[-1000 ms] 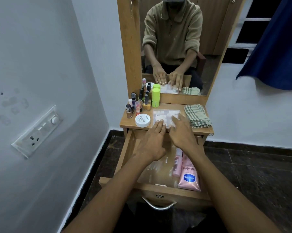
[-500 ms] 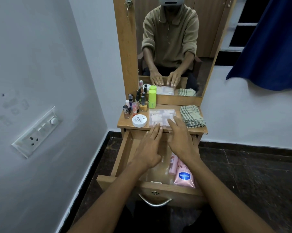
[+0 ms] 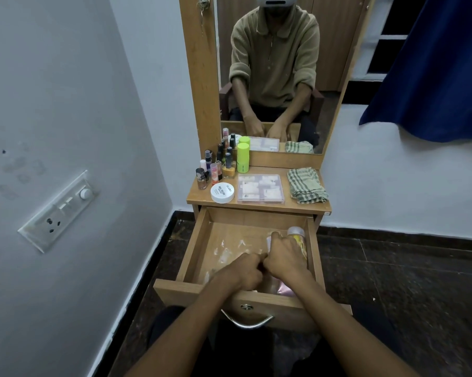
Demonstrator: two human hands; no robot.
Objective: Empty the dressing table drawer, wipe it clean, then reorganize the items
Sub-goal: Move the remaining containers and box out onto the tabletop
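A: Since a second ago your two hands have left the clear box on the table top and have come down into the drawer.

B: Where are the things you must take out?

A: At the right side of the drawer. The bottles lie flat along the right wall, with the long axis running from near to far. Your right hand is on top of them, fingers curled around one; how many it grips, I cannot tell.

B: And the left hand?

A: It is just beside the right one, knuckles almost touching, fingers curled. Whether it pinches something is hidden.

B: So which hand lifts?

A: I think the right, because it is nearer. The box, the white jar and the checked cloth stay on the table top, far from you.
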